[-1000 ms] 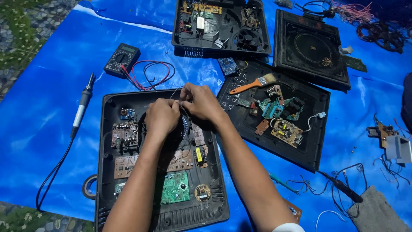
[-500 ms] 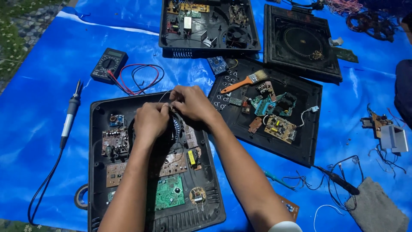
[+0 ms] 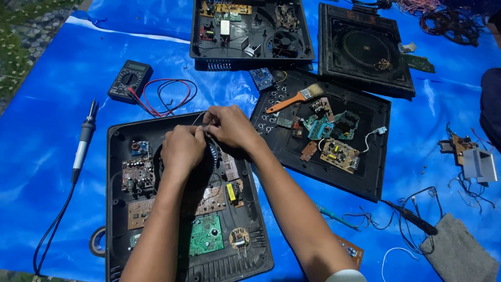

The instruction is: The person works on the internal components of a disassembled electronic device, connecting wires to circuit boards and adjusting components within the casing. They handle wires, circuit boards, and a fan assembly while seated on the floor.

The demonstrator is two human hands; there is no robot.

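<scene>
Both hands meet over an opened black appliance casing (image 3: 115, 209) full of circuit boards. My left hand (image 3: 181, 150) is closed around a dark round coil part (image 3: 213, 151) at the casing's middle. My right hand (image 3: 229, 128) pinches thin wires at the top of that part, fingertips touching the left hand's. A green circuit board (image 3: 205, 234) and brown boards (image 3: 136, 175) lie inside the casing near my forearms.
A soldering iron (image 3: 83, 143) lies left on the blue tarp (image 3: 62, 68); a multimeter (image 3: 130, 81) with red and black leads sits behind. A black panel (image 3: 373, 172) right holds a brush (image 3: 295, 99) and loose boards. Two more open casings sit behind.
The view has shifted slightly, so everything sits a little lower and to the left in the frame. My hands stay together on the coil part, fingers working the wires.
</scene>
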